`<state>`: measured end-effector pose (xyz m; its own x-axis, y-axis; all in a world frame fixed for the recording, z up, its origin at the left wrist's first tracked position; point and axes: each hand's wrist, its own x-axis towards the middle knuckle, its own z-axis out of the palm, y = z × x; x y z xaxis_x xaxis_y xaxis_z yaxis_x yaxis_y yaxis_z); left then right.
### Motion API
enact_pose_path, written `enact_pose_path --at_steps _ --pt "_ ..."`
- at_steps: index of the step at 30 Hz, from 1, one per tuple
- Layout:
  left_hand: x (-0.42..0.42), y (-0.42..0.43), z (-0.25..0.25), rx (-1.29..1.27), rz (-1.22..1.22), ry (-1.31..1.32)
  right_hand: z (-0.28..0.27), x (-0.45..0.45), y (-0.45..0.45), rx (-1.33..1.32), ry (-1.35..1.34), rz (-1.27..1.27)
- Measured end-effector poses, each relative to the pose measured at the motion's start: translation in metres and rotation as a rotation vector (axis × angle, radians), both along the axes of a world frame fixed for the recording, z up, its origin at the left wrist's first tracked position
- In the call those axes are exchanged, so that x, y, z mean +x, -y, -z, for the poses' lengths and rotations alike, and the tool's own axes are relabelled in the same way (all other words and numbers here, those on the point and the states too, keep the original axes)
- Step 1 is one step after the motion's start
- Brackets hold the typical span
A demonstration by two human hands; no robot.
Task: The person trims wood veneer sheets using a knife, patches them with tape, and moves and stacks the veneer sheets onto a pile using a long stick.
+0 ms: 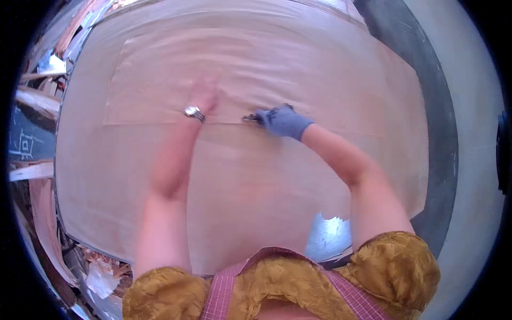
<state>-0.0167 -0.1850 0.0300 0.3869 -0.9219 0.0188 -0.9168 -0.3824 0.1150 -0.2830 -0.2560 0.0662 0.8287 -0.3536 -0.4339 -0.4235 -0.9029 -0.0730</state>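
Observation:
A large tan sheet (256, 176), perhaps veneer or paper, covers the table, with another tan sheet (160, 80) lying on it, rippled across its middle. My bare left hand (205, 95), with a watch (192, 111) at the wrist, rests on the upper sheet near its front edge. Motion blurs it, but the fingers look stretched out flat. To its right, my right hand (281, 120) in a blue-grey glove is closed around a small dark tool (250, 118). The tool's tip points left along the front edge of that sheet; its exact kind is hidden.
Torn sheet strips and scraps (45, 213) crowd the floor on the left. A dark table border (440, 133) runs down the right side. Near my body, a shiny bluish patch (329, 237) shows beside the sheet's ragged edge.

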Motion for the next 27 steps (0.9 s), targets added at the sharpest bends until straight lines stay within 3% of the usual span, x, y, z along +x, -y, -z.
enact_pose_path --at_steps 3,7,8,11,12,18,22,24,26,27 --pt "-0.059 0.008 -0.014 0.118 0.06 -0.22 -0.018 -0.053 0.029 0.008 -0.027 -0.041" --pt "-0.087 0.044 -0.016 0.372 0.016 0.032 -0.006 -0.16 0.088 0.057 -0.017 -0.033" --pt "-0.127 0.052 -0.011 0.209 -0.075 0.281 -0.013 -0.169 0.083 0.012 0.016 -0.045" --pt "-0.244 0.108 -0.021 -0.058 0.219 -0.225 -0.004 -0.197 0.088 -0.039 0.14 -0.091" --pt "-0.255 0.119 -0.003 0.149 0.191 -0.069 0.0 -0.203 0.095 -0.059 0.119 -0.115" --pt "-0.262 0.128 0.001 0.152 0.133 -0.142 0.004 -0.335 0.193 0.063 0.198 -0.167" --pt "-0.276 0.123 -0.018 0.173 0.11 -0.155 -0.005 -0.45 0.279 -0.029 0.131 -0.167" --pt "-0.284 0.113 -0.022 0.186 0.113 -0.147 -0.014 -0.498 0.308 -0.128 -0.116 -0.098" --pt "-0.285 0.128 -0.015 0.192 0.127 -0.109 0.001 -0.554 0.366 -0.043 0.143 -0.077" --pt "-0.284 0.126 -0.013 0.19 0.133 -0.089 0.001 -0.581 0.383 -0.103 0.06 -0.003"
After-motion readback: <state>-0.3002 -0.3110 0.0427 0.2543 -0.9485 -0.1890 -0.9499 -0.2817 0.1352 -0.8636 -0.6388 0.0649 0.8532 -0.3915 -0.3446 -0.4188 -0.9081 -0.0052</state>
